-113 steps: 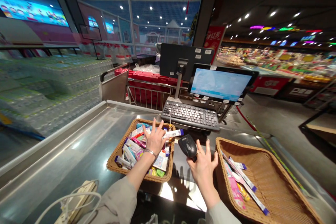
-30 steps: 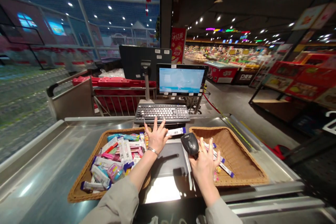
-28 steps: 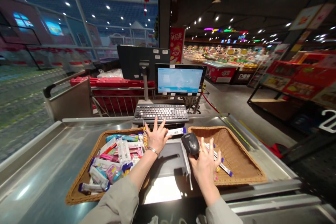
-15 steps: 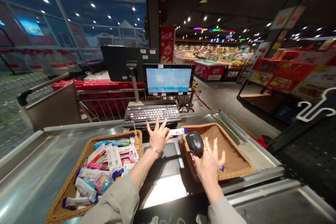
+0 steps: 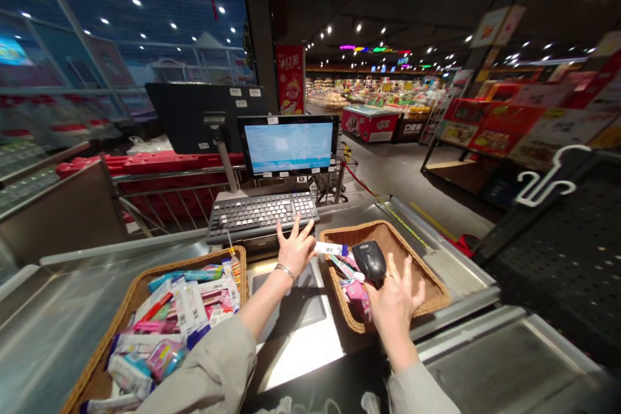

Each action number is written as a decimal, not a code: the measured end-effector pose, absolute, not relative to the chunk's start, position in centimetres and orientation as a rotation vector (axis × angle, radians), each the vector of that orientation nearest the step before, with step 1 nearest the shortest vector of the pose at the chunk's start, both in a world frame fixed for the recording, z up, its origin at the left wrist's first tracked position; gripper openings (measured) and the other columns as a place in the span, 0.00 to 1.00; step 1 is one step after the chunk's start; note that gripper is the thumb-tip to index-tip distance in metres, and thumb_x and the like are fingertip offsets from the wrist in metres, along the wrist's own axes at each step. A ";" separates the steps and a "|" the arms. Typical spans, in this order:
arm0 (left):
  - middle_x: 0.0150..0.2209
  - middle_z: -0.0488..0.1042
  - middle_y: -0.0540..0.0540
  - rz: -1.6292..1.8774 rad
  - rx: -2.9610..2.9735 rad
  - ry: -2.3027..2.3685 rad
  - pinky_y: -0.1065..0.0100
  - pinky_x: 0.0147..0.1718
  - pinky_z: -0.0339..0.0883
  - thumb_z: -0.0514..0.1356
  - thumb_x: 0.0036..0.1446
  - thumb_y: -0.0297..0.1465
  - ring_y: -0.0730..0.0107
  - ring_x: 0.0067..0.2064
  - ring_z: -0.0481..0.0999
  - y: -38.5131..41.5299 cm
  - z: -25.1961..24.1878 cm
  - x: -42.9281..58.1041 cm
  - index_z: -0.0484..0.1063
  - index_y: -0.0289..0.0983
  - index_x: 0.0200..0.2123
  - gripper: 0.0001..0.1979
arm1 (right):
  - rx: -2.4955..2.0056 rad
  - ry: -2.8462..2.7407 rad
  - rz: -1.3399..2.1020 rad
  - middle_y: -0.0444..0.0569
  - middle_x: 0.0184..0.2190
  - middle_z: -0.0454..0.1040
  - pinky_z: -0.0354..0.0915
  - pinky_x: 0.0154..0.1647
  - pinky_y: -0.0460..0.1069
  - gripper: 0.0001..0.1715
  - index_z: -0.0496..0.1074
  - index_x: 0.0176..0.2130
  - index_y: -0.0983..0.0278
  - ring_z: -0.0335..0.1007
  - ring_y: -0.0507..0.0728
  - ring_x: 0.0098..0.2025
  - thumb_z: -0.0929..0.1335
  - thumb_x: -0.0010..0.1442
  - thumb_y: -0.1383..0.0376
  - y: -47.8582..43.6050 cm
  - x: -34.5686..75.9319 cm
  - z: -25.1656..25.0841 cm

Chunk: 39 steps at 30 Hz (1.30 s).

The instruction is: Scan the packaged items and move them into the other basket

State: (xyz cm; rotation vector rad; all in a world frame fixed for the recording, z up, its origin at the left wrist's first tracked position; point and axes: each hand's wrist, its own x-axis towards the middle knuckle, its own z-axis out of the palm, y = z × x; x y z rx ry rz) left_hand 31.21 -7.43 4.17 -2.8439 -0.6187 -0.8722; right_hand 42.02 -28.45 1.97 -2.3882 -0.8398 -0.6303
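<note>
A slim white packet [image 5: 330, 249] with a barcode and a dark blue end sticks out from my left hand [image 5: 297, 250], whose thumb side grips it while other fingers spread near the keyboard. My right hand [image 5: 394, 297] holds a black barcode scanner [image 5: 369, 261], its head beside the packet's blue end and its lower part hidden by my hand. Beneath both is the right wicker basket [image 5: 427, 272], with several pink and white packets [image 5: 356, 291] at its left side. The left wicker basket [image 5: 121, 301] is heaped with small colourful packages [image 5: 189, 304].
A keyboard [image 5: 262, 215] and a lit monitor [image 5: 294, 147] stand at the counter's back. Metal counter surfaces [image 5: 39, 310] extend to both sides. A white hanger [image 5: 548, 181] hangs at the right, near red boxed goods [image 5: 504, 119].
The view has turned right, so the counter things sit further left. Relative to the right basket, the packet and scanner have shifted right, and the pink packets at its left side now show.
</note>
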 end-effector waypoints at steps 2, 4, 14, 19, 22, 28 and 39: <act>0.62 0.65 0.48 -0.859 -2.856 -0.579 0.24 0.58 0.27 0.63 0.55 0.33 0.45 0.69 0.47 -7.4 4.0 31.7 0.74 0.43 0.32 0.01 | -2.384 -0.817 -0.635 0.58 0.57 0.68 0.38 0.61 0.67 0.25 0.71 0.50 0.68 0.38 0.65 0.69 0.59 0.60 0.57 -28.7 42.3 1.8; 0.62 0.65 0.48 -0.841 -2.873 -0.535 0.24 0.58 0.27 0.63 0.54 0.32 0.46 0.69 0.47 -7.3 3.8 32.2 0.74 0.43 0.32 0.01 | -2.387 -0.784 -0.641 0.59 0.56 0.68 0.39 0.61 0.67 0.26 0.71 0.49 0.68 0.39 0.65 0.68 0.58 0.61 0.56 -29.0 42.6 1.6; 0.63 0.62 0.50 -0.761 -2.963 -0.257 0.26 0.58 0.24 0.62 0.56 0.31 0.48 0.69 0.44 -8.2 3.0 35.4 0.74 0.53 0.46 0.15 | -2.411 -0.666 -0.681 0.59 0.57 0.68 0.36 0.62 0.67 0.29 0.69 0.53 0.69 0.41 0.65 0.68 0.58 0.59 0.56 -30.9 44.3 0.3; 0.67 0.55 0.49 -0.734 -2.945 -0.362 0.30 0.60 0.19 0.61 0.56 0.29 0.52 0.70 0.40 -9.0 2.7 35.9 0.64 0.53 0.57 0.27 | -2.420 -0.645 -0.689 0.59 0.57 0.68 0.35 0.63 0.66 0.32 0.65 0.56 0.71 0.42 0.64 0.68 0.58 0.58 0.56 -31.1 44.6 -0.2; 0.67 0.54 0.47 -0.705 -2.950 -0.407 0.31 0.60 0.18 0.59 0.58 0.33 0.51 0.70 0.40 -8.6 2.7 35.0 0.64 0.51 0.58 0.25 | -2.426 -0.645 -0.656 0.59 0.56 0.69 0.35 0.62 0.66 0.31 0.67 0.55 0.70 0.42 0.64 0.68 0.58 0.59 0.56 -30.7 44.5 -0.2; 0.68 0.52 0.47 -0.687 -2.898 -0.582 0.32 0.61 0.20 0.58 0.59 0.40 0.50 0.70 0.41 -7.8 2.7 32.4 0.62 0.49 0.60 0.25 | -2.407 -0.712 -0.594 0.60 0.56 0.68 0.38 0.61 0.66 0.27 0.70 0.50 0.69 0.41 0.64 0.68 0.58 0.60 0.56 -29.3 43.5 0.1; 0.68 0.51 0.47 -0.583 -2.847 -0.806 0.30 0.61 0.26 0.58 0.58 0.45 0.46 0.70 0.41 -6.6 2.8 27.3 0.61 0.51 0.61 0.28 | -2.343 -0.831 -0.554 0.59 0.57 0.68 0.39 0.61 0.66 0.32 0.66 0.55 0.69 0.43 0.63 0.67 0.58 0.60 0.52 -26.5 41.4 1.2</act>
